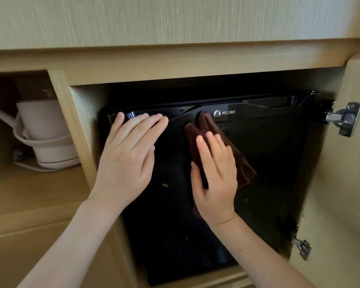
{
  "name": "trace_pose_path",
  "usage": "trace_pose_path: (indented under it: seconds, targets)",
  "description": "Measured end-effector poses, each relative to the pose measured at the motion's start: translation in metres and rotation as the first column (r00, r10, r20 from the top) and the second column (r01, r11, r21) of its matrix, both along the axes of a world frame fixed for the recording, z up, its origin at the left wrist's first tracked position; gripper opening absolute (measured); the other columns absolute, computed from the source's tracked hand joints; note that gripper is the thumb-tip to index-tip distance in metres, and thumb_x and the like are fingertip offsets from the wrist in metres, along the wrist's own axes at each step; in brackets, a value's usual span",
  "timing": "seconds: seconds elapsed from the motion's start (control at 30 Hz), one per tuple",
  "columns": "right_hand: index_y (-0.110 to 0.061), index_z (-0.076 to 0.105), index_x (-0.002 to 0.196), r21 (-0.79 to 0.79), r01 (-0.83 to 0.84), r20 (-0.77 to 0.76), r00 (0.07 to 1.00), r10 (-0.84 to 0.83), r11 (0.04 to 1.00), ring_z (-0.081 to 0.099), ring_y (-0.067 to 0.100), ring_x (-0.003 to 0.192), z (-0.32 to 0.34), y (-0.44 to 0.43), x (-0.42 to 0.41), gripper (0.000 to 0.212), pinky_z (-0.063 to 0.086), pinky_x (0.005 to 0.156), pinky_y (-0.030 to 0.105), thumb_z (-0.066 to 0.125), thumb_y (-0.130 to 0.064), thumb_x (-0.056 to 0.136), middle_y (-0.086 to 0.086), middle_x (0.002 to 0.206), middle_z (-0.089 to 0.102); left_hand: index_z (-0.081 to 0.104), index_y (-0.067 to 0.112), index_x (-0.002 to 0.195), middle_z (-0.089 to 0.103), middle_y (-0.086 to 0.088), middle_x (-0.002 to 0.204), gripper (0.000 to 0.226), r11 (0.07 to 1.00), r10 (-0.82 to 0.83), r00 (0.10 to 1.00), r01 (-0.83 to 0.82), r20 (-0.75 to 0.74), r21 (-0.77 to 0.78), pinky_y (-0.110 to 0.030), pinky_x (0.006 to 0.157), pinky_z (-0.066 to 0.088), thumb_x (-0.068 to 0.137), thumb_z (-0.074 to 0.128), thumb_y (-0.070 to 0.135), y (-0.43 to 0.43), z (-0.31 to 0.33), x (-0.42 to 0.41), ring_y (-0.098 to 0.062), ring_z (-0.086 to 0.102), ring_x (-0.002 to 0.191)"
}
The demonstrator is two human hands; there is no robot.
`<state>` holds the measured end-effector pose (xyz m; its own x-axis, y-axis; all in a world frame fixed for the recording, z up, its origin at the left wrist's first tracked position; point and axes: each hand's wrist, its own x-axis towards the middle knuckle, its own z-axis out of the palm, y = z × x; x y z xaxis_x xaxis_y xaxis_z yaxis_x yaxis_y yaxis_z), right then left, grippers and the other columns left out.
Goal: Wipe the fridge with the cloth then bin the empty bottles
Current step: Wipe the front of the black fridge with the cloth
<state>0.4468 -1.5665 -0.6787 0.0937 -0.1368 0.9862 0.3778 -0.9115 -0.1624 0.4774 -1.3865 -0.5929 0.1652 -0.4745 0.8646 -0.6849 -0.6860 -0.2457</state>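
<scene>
Both flat and open, the left hand (131, 150) is bracing the top edge of the black Wellway mini fridge (279, 163) in its wooden cabinet (81, 129), while the right hand (214, 179) is pressing a brown cloth (244, 167) against the door. The cloth is looking soft and limp, so it is likely to bunch on the glossy, slippery front unless spread under the palm.

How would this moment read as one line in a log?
step: wiping fridge | right hand: presses cloth on it | left hand: flat on its front, top left | bottles: none seen

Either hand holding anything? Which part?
No grip: right hand presses the cloth, at its middle, flat against the fridge door with straight fingers; left hand lies flat on the door.
</scene>
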Motion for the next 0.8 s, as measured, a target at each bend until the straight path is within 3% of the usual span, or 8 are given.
trace_pose_path:
  seconds: [0.23,0.3,0.47,0.57,0.7,0.77,0.8]
  targets:
    - [-0.017,0.041,0.149,-0.445,-0.042,-0.153,0.988,-0.029,0.894,0.035,0.019,0.147,-0.042,0.002,-0.009,0.064,0.025,0.123,0.036,0.065,-0.004,0.092,0.005,0.154,0.042,0.035,0.012,0.153,0.034,-0.008,0.16,0.051,0.949,0.27,0.952,-0.288,0.142,0.129,-0.041,0.124,0.018,0.103,0.044,0.022,0.034,-0.021,-0.007,-0.026,0.028,0.149]
    - [-0.014,0.044,0.147,-0.438,-0.048,-0.155,0.988,-0.022,0.898,0.037,0.02,0.146,-0.037,-0.01,-0.014,0.06,0.026,0.122,0.038,0.064,-0.003,0.092,0.007,0.152,0.045,0.035,0.011,0.153,0.033,-0.008,0.16,0.054,0.933,0.294,0.942,-0.32,0.16,0.166,-0.04,0.123,0.017,0.102,0.047,0.024,0.045,-0.03,-0.006,-0.027,0.028,0.149]
    - [-0.009,0.044,0.147,-0.103,-0.01,-0.03,1.0,0.007,0.995,0.032,0.024,0.149,0.009,0.003,-0.002,0.049,0.021,0.123,0.041,0.055,-0.008,0.1,0.008,0.154,0.041,0.033,0.013,0.154,0.029,-0.003,0.162,0.065,0.935,0.28,0.95,-0.302,0.136,0.186,-0.037,0.125,0.008,0.096,0.054,0.035,0.055,-0.039,-0.002,-0.023,0.022,0.151]
    - [-0.01,0.046,0.146,-0.249,-0.011,-0.031,1.0,0.003,0.968,0.032,0.022,0.148,0.002,0.022,0.004,0.05,0.022,0.123,0.039,0.057,-0.005,0.098,0.01,0.153,0.042,0.032,0.015,0.154,0.026,-0.001,0.163,0.069,0.936,0.279,0.951,-0.3,0.132,0.186,-0.035,0.125,0.005,0.093,0.056,0.038,0.056,-0.038,0.0,-0.021,0.019,0.153]
    - [-0.013,0.048,0.144,-0.587,-0.008,-0.122,0.989,-0.079,0.809,0.039,0.024,0.144,-0.044,0.01,-0.01,0.051,0.027,0.122,0.037,0.058,-0.004,0.095,0.008,0.15,0.045,0.033,0.016,0.154,0.027,0.0,0.163,0.069,0.94,0.274,0.952,-0.295,0.14,0.168,-0.034,0.124,0.005,0.093,0.056,0.038,0.056,-0.039,0.001,-0.02,0.019,0.152]
    - [-0.014,0.049,0.145,-0.607,-0.007,-0.142,0.985,-0.099,0.795,0.04,0.023,0.144,-0.046,-0.01,-0.017,0.049,0.028,0.122,0.038,0.056,-0.006,0.097,0.008,0.149,0.047,0.032,0.016,0.154,0.027,0.0,0.163,0.069,0.942,0.272,0.951,-0.295,0.148,0.158,-0.035,0.125,0.005,0.093,0.056,0.038,0.055,-0.04,0.001,-0.02,0.02,0.152]
    - [-0.013,0.049,0.145,-0.552,-0.011,-0.147,0.986,-0.084,0.834,0.04,0.024,0.144,-0.041,-0.017,-0.018,0.049,0.027,0.122,0.039,0.057,-0.005,0.097,0.01,0.15,0.047,0.032,0.017,0.154,0.027,0.001,0.163,0.069,0.943,0.271,0.951,-0.293,0.151,0.155,-0.035,0.124,0.005,0.093,0.056,0.038,0.055,-0.04,0.001,-0.02,0.02,0.152]
